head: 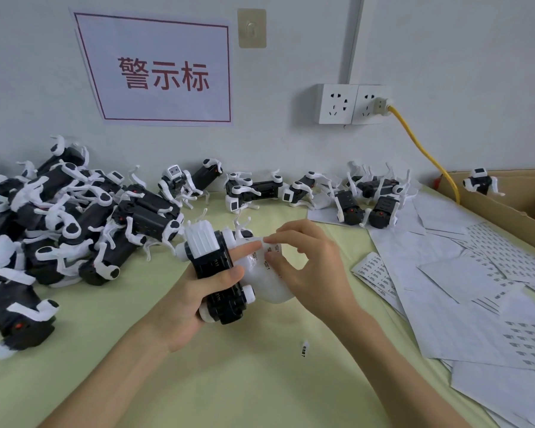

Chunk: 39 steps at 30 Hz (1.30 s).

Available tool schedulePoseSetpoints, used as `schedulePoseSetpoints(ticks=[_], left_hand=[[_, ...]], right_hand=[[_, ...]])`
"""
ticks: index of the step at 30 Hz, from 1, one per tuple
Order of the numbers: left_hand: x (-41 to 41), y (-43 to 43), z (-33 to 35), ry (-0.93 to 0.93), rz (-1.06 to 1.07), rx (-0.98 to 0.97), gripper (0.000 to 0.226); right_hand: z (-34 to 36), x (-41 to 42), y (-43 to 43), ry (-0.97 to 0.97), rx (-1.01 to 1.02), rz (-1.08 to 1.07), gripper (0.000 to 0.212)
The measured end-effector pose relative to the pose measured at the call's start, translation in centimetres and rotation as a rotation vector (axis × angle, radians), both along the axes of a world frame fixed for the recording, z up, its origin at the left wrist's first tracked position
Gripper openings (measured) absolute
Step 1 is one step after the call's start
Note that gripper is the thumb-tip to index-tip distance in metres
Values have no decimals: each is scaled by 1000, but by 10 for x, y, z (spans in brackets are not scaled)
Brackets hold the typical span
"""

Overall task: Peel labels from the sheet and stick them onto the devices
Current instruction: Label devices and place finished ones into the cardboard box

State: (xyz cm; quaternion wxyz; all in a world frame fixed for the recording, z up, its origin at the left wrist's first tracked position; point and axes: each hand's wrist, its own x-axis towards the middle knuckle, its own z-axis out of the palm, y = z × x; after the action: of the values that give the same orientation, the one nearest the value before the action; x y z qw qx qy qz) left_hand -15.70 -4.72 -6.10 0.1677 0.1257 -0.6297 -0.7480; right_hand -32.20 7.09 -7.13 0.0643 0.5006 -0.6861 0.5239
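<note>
You hold one device (217, 273), black-bodied with white end pieces, in your left hand (179, 301), thumb and fingers wrapped round it, just above the middle of the table (229, 390). Against its right side lies one small curled label sheet (271, 282); your right hand (309, 264) pinches its upper edge between thumb and forefinger, the other three fingers curved loosely above. One loose label (305, 348) lies on the table near your right forearm. To your left, a heap of devices (74, 217) is too tangled to count. A row of devices (291, 189) lies along the wall, several overlapping, so no firm count there either. One further device (481, 182) stands in the cardboard box (507, 208) at far right. Overlapping label sheets (476, 288) cover the right side of the table. On the wall: one sign (161, 72) with red characters, one adhesive hook (251, 27), two sockets (337, 103), and one yellow cable (423, 149) plugged into the right-hand socket.
</note>
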Motion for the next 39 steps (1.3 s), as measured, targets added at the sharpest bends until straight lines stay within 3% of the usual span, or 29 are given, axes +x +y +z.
schedulePoseSetpoints(ticks=[6, 13, 29, 39], left_hand=[[0, -3, 1, -52, 8, 30, 52], [-2, 0, -1, -43, 38, 105, 42], [1, 2, 5, -44, 32, 197, 43], [-1, 2, 2, -35, 13, 104, 48]], right_hand=[[-4, -2, 1, 83, 79, 3, 19], [-4, -1, 1, 111, -15, -6, 20], [-3, 3, 2, -4, -1, 56, 17], [-1, -1, 2, 12, 41, 106, 21]])
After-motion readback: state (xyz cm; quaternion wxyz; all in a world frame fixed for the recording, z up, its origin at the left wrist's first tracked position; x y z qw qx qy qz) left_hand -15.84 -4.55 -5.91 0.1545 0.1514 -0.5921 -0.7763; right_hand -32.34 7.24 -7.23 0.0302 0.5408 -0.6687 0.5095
